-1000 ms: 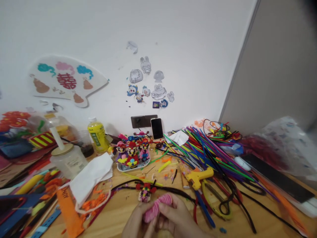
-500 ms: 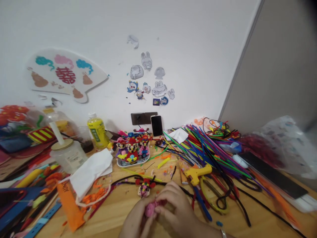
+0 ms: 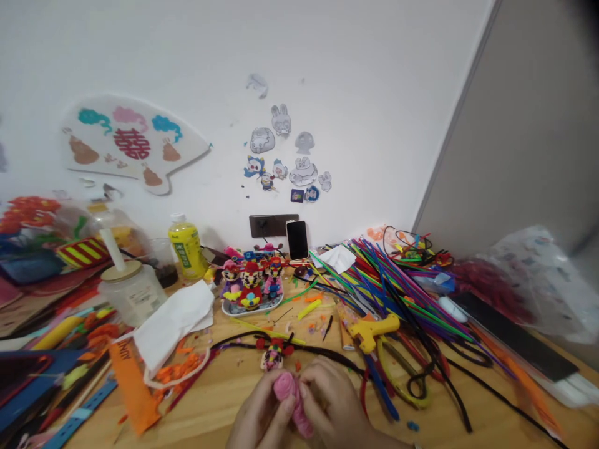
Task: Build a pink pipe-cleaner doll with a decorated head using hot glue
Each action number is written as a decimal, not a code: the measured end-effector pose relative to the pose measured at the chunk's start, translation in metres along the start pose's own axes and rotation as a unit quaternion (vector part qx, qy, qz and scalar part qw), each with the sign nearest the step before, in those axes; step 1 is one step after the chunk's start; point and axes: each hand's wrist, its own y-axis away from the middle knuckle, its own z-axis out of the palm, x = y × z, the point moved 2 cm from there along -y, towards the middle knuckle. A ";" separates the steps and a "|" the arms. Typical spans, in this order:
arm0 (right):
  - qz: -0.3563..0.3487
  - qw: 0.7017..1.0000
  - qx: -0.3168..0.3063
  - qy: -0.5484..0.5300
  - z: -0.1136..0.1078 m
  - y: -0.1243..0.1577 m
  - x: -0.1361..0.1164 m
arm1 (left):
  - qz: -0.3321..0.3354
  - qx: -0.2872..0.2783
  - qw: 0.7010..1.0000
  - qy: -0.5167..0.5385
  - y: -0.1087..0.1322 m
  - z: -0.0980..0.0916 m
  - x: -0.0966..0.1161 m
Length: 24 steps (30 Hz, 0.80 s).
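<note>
Both hands meet at the front of the wooden table around a pink coiled pipe-cleaner piece (image 3: 286, 388), its rounded spiral end up and a longer part slanting down right. My left hand (image 3: 262, 408) closes on its left side, thumb pressed against the front. My right hand (image 3: 330, 399) pinches it from the right; some fingertips are hidden behind it. Just beyond the hands lies a small figure head (image 3: 272, 355) with red and black trim. Farther back, several finished pipe-cleaner figures (image 3: 251, 287) stand in a white tray (image 3: 255, 310).
Right of my hands lie a yellow glue gun (image 3: 372, 328), pliers (image 3: 381, 386) and a heap of coloured pipe cleaners (image 3: 397, 280). On the left are white tissue (image 3: 175, 318), an orange strip (image 3: 133, 393), a lidded jar (image 3: 133, 296) and a yellow-green bottle (image 3: 186, 249). A phone (image 3: 297, 240) leans against the wall.
The pink piece has been turned and raised a little, so more of its length shows between my hands. My fingers have shifted along it. The view has moved slightly.
</note>
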 end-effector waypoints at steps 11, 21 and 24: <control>-0.098 0.989 0.032 0.109 0.006 0.003 -0.010 | -0.063 -0.011 0.988 0.144 0.000 0.006 -0.005; -0.081 0.993 -0.008 0.087 0.005 0.003 -0.011 | -0.148 0.026 0.975 0.164 0.003 0.015 -0.008; -0.070 0.991 -0.010 0.111 0.008 0.006 -0.009 | -0.202 0.044 0.961 0.183 0.008 0.014 -0.014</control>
